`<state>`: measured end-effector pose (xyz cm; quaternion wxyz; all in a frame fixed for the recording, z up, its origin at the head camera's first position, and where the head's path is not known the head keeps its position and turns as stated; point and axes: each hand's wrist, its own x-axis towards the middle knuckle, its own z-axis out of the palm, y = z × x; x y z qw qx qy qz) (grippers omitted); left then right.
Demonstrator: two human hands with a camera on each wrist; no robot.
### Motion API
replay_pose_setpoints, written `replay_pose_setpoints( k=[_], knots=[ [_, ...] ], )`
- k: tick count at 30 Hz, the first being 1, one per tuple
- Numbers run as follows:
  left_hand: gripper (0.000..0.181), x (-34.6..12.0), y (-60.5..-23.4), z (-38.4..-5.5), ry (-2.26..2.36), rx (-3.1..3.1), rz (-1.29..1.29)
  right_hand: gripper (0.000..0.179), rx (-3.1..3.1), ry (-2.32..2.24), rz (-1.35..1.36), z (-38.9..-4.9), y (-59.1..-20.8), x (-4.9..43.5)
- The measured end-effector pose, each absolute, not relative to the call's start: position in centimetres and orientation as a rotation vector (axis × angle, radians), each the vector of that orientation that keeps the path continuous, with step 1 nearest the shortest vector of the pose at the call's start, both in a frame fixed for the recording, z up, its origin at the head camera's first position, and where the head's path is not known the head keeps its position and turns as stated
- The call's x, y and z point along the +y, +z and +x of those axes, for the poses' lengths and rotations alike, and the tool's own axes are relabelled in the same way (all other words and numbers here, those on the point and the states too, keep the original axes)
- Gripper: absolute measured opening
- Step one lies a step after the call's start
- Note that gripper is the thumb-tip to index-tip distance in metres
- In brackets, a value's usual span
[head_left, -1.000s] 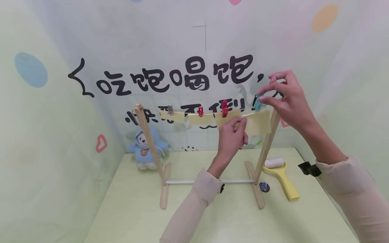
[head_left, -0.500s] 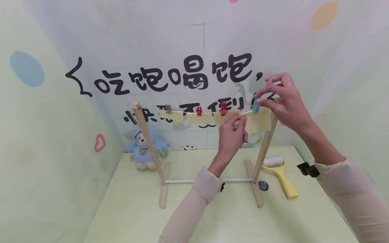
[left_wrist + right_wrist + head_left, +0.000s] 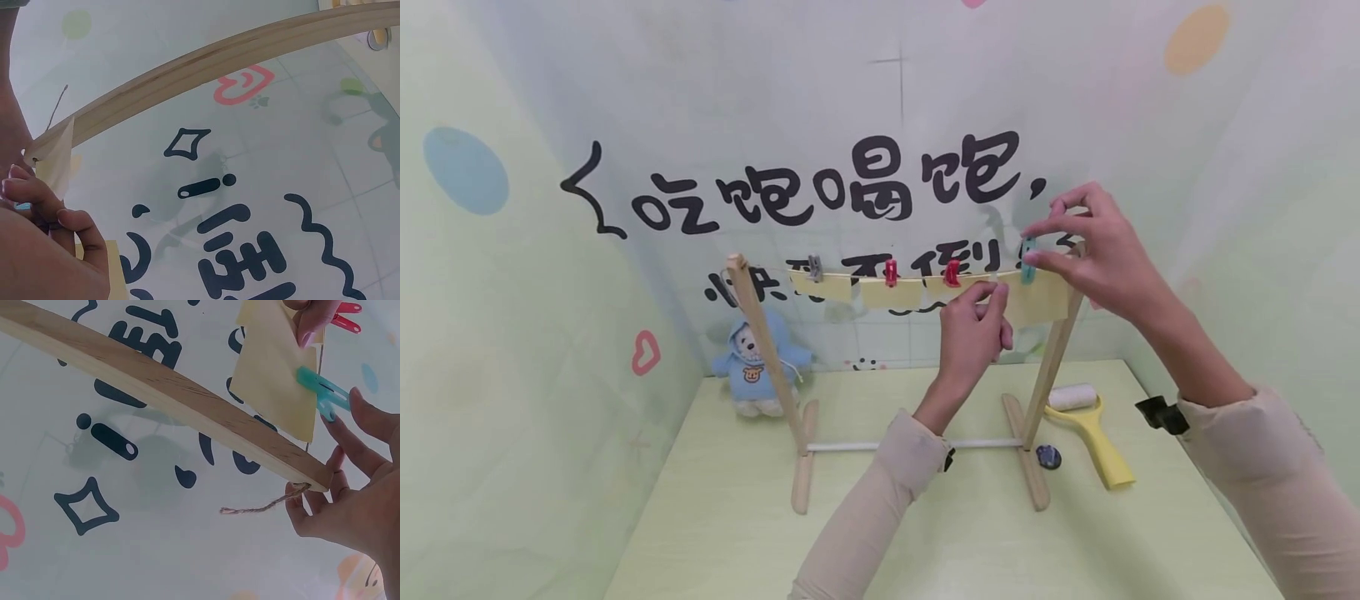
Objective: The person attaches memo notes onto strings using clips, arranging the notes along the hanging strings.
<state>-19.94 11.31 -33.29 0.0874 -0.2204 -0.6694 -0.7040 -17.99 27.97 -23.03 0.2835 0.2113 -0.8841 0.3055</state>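
My right hand (image 3: 1112,254) pinches a teal clothespin (image 3: 1028,262) between thumb and index finger. In the right wrist view the clothespin (image 3: 322,387) sits across the upper edge of a yellow paper sheet (image 3: 275,369), at the string. My left hand (image 3: 973,333) pinches that sheet near its upper left corner. The string runs between the two posts of a wooden rack (image 3: 1056,375). Farther left along it, other yellow sheets (image 3: 891,293) hang from a grey clothespin (image 3: 815,268) and two red clothespins (image 3: 952,273). In the left wrist view my fingers partly hide the sheet (image 3: 59,159).
A yellow-handled lint roller (image 3: 1097,442) lies right of the rack, beside a small dark round object (image 3: 1048,457). Behind the left post sits a plush toy in a blue hoodie (image 3: 756,371). A printed backdrop (image 3: 820,100) stands close behind.
My right hand has shifted slightly left and down with the teal clothespin, which now stands more upright over the sheet's top edge. My left hand keeps its hold with little movement.
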Motion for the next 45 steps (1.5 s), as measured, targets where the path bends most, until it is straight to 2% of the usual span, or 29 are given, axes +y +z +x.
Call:
replay_pose_setpoints(
  k=[19,26,30,32,38,45],
  knots=[
    [0.026,11.2,-34.7,-19.9,-2.156,-2.019,-0.659,0.05,-2.355,0.814,0.6,-17.8,-23.6,28.2],
    [0.028,11.1,-35.1,-20.0,-2.174,-2.027,-0.646,0.044,-2.267,0.838,0.575,-16.7,-23.9,29.0],
    [0.027,10.5,-35.6,-20.2,-2.162,-2.04,-0.625,0.029,-2.115,0.866,0.545,-15.7,-24.4,28.8],
    [0.026,9.8,-36.2,-20.2,-2.153,-2.055,-0.605,0.028,-1.991,0.904,0.542,-15.1,-25.1,28.4],
    [0.027,5.5,-39.9,-18.9,-2.067,-2.155,-0.559,0.052,-1.705,0.991,0.647,-12.9,-28.5,26.7],
    [0.024,-1.5,-44.1,-16.7,-1.798,-2.276,-0.464,0.056,-1.82,0.832,0.854,-11.7,-34.4,26.6]
  ],
)
